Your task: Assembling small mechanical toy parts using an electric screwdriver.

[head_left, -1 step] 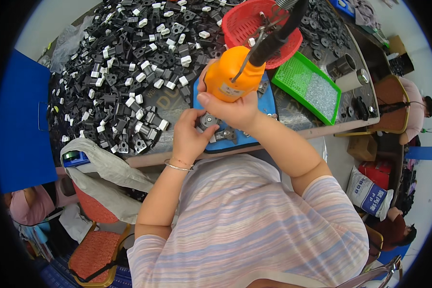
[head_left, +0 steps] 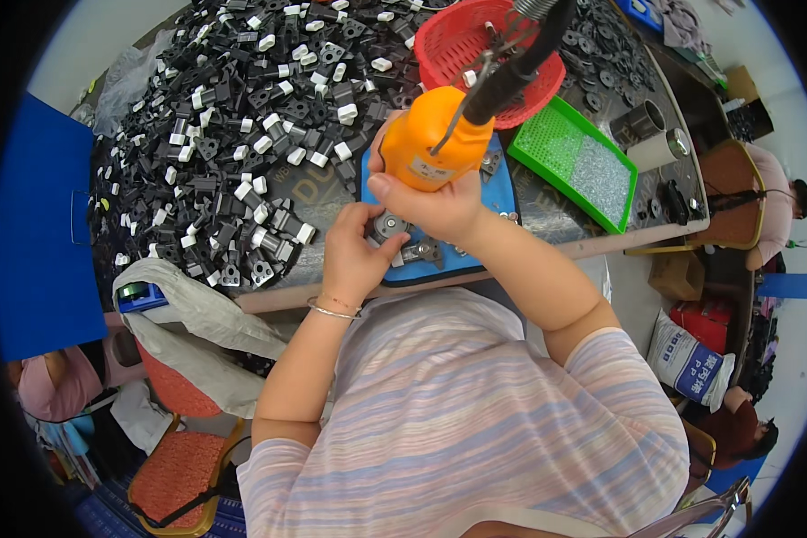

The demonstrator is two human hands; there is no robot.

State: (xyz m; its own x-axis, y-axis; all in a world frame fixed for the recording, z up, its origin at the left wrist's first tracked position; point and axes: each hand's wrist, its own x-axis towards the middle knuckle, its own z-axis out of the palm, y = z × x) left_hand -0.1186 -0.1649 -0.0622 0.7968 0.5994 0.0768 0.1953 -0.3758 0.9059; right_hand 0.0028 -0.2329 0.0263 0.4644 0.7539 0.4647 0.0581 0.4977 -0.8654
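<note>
An orange power screwdriver [head_left: 439, 134] stands upright over the blue mat [head_left: 504, 195], its black cable rising from the top. Wrapped around its body is my right hand [head_left: 446, 204]. The tool's lower tip is hidden behind that hand. My left hand [head_left: 354, 251] pinches a round dark grey part [head_left: 389, 224] with a small shiny centre, holding it on the mat just below the right hand. Beside the left thumb lies a grey metal bracket-like piece [head_left: 429, 253]. Further small metal pieces [head_left: 491, 163] lie at the mat's right side.
A large heap of black parts with white ends [head_left: 242, 117] covers the table's left. Behind the tool stands a red basket [head_left: 439, 45]. A green tray [head_left: 547, 134] of small clear pieces, black discs [head_left: 601, 58] and a pale bottle [head_left: 659, 151] are at right.
</note>
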